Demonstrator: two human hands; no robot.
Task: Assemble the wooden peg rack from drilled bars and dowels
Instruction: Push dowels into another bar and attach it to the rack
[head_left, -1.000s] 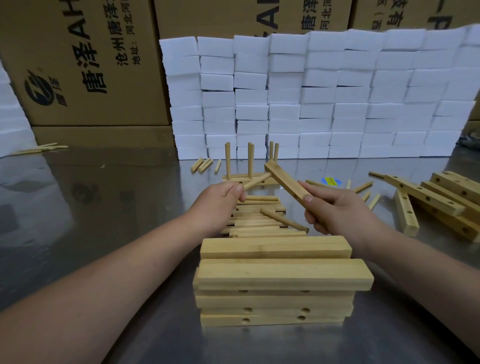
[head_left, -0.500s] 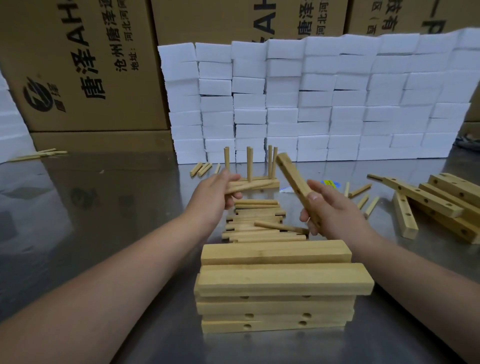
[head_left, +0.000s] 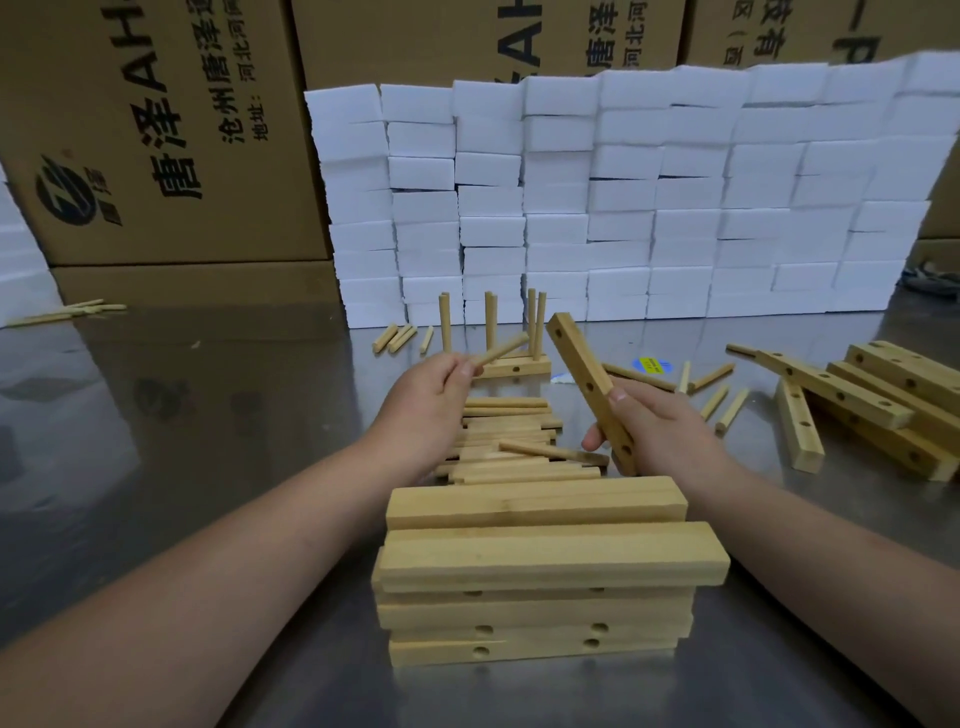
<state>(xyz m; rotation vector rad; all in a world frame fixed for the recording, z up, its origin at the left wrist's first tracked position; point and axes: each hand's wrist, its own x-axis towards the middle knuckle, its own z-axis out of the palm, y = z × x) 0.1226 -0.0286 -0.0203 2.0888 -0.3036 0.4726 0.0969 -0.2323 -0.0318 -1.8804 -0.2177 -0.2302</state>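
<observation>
So over the last second the right hand (head_left: 662, 426) tips the pale drilled wooden bar (head_left: 582, 371) from a low slant to nearly standing on end. It's gripping the bar round the lower half, thumb on the hole side, with the top end poking up past the fingers. The left hand (head_left: 434, 387) pinches a short round wooden dowel (head_left: 501, 352) by its near end. That dowel goes from lying roughly level to angling up and to the right, with its free tip aimed at the bar's top end.

They aren't touching yet, there's a clear gap. I'd guess the target is the hole near the bar's top, but I honestly can't tell from this angle.

To me that means the lining-up is mostly done and the push-in is next.

Just beyond the left hand's fingers sits the half-built rack base with upright pegs (head_left: 519, 368), untouched. Between and below both hands is the loose pile of dowels (head_left: 514, 415), and closer to the wrists there's the stack of spare bars (head_left: 545, 561) on the shiny metal worktop (head_left: 208, 441).
</observation>
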